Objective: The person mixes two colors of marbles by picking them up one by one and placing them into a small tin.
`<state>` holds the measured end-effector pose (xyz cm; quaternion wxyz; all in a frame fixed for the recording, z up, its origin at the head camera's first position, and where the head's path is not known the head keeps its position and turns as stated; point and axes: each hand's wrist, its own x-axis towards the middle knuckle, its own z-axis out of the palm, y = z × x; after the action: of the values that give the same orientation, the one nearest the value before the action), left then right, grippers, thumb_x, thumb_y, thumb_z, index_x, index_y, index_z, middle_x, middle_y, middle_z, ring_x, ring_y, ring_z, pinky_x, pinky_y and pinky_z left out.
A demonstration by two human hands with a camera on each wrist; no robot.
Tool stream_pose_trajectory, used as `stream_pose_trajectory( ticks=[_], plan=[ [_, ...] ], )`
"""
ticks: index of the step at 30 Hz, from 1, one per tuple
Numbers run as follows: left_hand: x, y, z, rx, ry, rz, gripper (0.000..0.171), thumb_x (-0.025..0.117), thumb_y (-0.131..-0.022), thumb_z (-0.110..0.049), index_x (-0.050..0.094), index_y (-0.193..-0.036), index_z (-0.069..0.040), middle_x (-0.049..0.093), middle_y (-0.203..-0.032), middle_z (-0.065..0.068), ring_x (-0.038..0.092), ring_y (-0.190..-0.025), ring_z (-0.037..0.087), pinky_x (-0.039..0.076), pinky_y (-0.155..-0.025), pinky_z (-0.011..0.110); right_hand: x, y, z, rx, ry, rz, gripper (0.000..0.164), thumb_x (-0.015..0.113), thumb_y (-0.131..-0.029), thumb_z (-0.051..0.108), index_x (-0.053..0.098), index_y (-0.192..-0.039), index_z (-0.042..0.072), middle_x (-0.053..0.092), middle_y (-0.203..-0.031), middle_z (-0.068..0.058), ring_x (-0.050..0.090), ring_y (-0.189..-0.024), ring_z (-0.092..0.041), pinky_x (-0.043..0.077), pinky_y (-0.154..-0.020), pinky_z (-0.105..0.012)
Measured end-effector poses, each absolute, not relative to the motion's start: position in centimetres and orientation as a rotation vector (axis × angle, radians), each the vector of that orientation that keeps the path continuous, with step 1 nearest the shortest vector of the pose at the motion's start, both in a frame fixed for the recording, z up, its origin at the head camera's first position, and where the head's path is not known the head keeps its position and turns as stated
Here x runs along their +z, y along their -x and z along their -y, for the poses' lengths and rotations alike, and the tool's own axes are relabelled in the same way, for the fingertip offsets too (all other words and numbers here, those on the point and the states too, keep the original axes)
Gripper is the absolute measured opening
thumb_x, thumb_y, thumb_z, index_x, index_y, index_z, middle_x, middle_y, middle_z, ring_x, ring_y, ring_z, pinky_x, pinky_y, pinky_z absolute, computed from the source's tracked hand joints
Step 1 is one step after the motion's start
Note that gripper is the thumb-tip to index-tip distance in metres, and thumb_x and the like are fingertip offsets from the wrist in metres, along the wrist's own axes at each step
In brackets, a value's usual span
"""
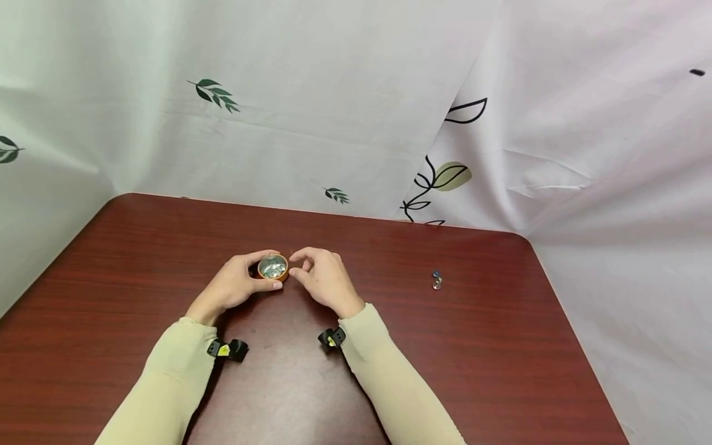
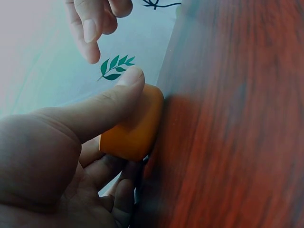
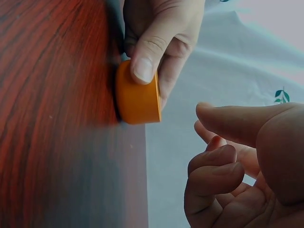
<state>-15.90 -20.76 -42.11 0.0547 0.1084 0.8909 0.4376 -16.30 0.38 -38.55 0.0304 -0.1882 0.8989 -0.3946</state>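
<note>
Cup close in both wrist views

Long pale yellow-green sleeves, plain cloth; left sleeve creased near the cuff; right sleeve similar, light folds at cuff; boxy black left wrist unit at left cuff's right edge, yellow label, curved black end; matching right wrist unit at right cuff's left edge.

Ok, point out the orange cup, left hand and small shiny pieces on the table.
Orange cup (image 3: pixel 138 100): right wrist view, on its outer side wall.
Left hand (image 1: pixel 233 283): head view, on the back of the hand.
Small shiny pieces (image 1: pixel 436 286): head view, on the lowest one.
</note>
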Motion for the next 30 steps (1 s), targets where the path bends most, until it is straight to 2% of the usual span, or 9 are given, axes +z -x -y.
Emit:
stream_pose_trajectory(
  ticks=[16,30],
  plan=[
    [-42.2,15.8,20.9,1.329,-0.312,-2.703,0.059,0.086,-0.083,-0.026,0.063,-0.135,-0.008,0.069,-0.117,0.013,0.063,-0.102,0.025,0.046,-0.086,0.04,-37.7,15.9,-0.6,-1.234,0.632,-2.783,0.02,0.075,-0.093,0.017,0.075,-0.112,0.013,0.058,-0.077,0.005,0.054,-0.063,-0.005,0.045,-0.062,-0.02],
    [-42.3,15.8,20.8,1.309,-0.278,-2.713,0.062,0.086,-0.082,-0.027,0.062,-0.136,-0.01,0.069,-0.119,0.012,0.062,-0.107,0.027,0.044,-0.09,0.042,-37.0,15.7,-3.0,-1.23,0.659,-2.834,0.019,0.074,-0.094,0.016,0.074,-0.112,0.009,0.056,-0.075,0.004,0.053,-0.061,-0.008,0.045,-0.064,-0.024]
  ],
)
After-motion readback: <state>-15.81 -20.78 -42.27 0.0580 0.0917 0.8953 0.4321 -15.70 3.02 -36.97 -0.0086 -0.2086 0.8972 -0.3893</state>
